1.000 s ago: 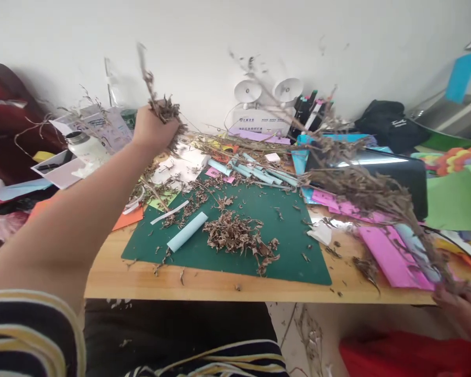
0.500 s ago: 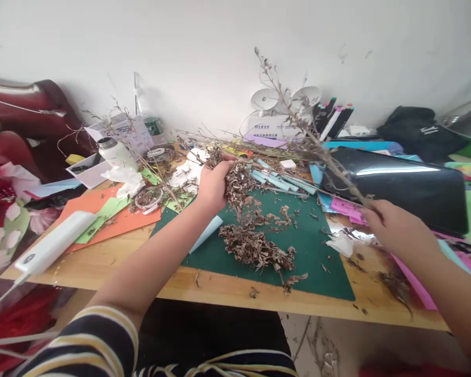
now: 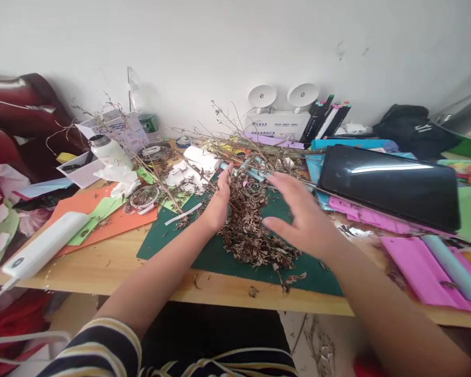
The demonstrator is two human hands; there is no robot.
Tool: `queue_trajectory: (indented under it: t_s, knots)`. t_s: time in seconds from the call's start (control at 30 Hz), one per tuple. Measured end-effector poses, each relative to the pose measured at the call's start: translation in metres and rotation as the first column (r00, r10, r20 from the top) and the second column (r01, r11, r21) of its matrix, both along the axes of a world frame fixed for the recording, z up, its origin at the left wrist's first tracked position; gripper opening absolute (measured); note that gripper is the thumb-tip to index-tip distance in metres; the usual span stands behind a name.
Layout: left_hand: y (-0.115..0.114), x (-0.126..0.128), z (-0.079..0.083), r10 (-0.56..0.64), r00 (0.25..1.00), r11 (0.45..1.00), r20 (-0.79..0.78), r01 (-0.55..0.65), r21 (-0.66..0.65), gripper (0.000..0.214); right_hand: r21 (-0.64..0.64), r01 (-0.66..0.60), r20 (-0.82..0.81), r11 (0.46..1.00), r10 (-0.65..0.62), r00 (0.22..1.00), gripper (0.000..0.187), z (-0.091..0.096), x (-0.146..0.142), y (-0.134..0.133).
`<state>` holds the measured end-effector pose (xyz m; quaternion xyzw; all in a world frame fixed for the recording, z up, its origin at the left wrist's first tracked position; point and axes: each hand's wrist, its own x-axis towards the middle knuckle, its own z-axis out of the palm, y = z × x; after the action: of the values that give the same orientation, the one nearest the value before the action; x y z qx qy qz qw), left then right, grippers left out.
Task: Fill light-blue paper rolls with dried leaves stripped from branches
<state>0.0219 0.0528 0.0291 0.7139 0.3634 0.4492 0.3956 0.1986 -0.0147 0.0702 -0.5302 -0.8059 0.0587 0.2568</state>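
Observation:
A heap of dried brown leaves [image 3: 251,230] lies on the green cutting mat [image 3: 160,230]. At its left side my left hand [image 3: 219,201] stands on edge, fingers stretched out and palm turned to the leaves. My right hand [image 3: 300,214] is to the right of the heap, thumb and fingers spread, holding nothing; it is slightly blurred. Behind the hands, several dry stalks [image 3: 267,149] lie across pale blue paper rolls [image 3: 255,172]. A thin white paper strip [image 3: 183,213] rests on the mat left of my left hand.
A black tablet-like slab [image 3: 388,183] lies on papers at the right, near pink sheets [image 3: 416,262]. At the left are orange paper [image 3: 113,230], a white power strip-like device [image 3: 47,246] and an uncapped white bottle [image 3: 110,152]. A twin-headed lamp [image 3: 278,123] stands against the wall.
My right hand has let go of the long dry stalk, which now lies at the back, and moved left to the heap. My left hand has released its leaves and opened; the heap is larger.

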Motion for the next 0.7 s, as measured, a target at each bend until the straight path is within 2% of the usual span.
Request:
queue_trajectory:
  t_s: [0.07, 0.2, 0.4, 0.57, 0.7]
  knots:
    - [0.000, -0.007, -0.001, -0.007, 0.999, 0.999, -0.049, 0.009, 0.053, 0.066, -0.019, -0.104, -0.055, 0.994, 0.102, 0.993, 0.069, 0.001, -0.026, 0.007]
    - [-0.002, -0.020, 0.000, -0.069, 0.986, 0.992, -0.153, 0.084, 0.094, 0.069, 0.009, -0.155, -0.052, 0.988, 0.156, 0.986, 0.069, -0.002, -0.056, 0.023]
    - [-0.004, -0.037, 0.004, -0.001, 0.979, 0.987, -0.204, 0.033, 0.156, 0.064, 0.033, -0.225, 0.055, 0.974, 0.223, 0.973, 0.039, -0.014, -0.059, 0.029]
    - [-0.004, -0.040, 0.007, -0.022, 0.990, 0.953, -0.140, 0.063, 0.295, 0.059, 0.055, -0.275, 0.220, 0.960, 0.257, 0.941, 0.029, -0.021, -0.053, 0.030]
    - [0.001, -0.039, 0.011, 0.028, 0.994, 0.974, 0.102, -0.050, 0.222, 0.061, -0.008, -0.321, 0.243, 0.947, 0.313, 0.918, 0.025, -0.022, -0.046, 0.032]
